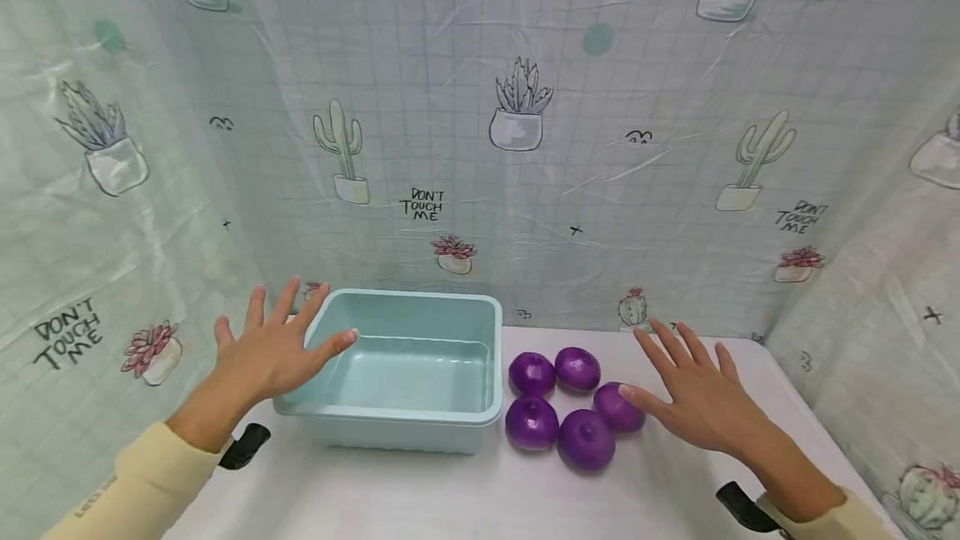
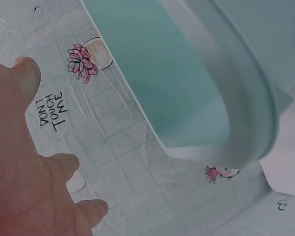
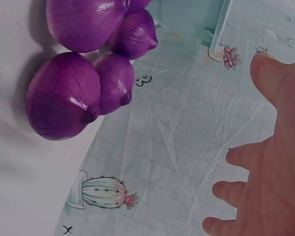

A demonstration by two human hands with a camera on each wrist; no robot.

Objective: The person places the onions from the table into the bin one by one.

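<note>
five purple onions (image 1: 581,425) in a cluster on the white bench (image 1: 420,498), just right of the pale blue-green tub (image 1: 397,433). left hand (image 1: 279,358), by the tub's left rim: grip spread, fingers straight. right hand (image 1: 693,402), beyond the onions to the right of the tub: grip likewise spread. behind the tub, a cactus-print sheet (image 1: 465,48) bears the lettering "don't touch me" (image 1: 423,204); the same words recur to its far left and far right. small lettering on the left sleeve (image 1: 135,477), left and in front of the tub, is illegible.
</note>
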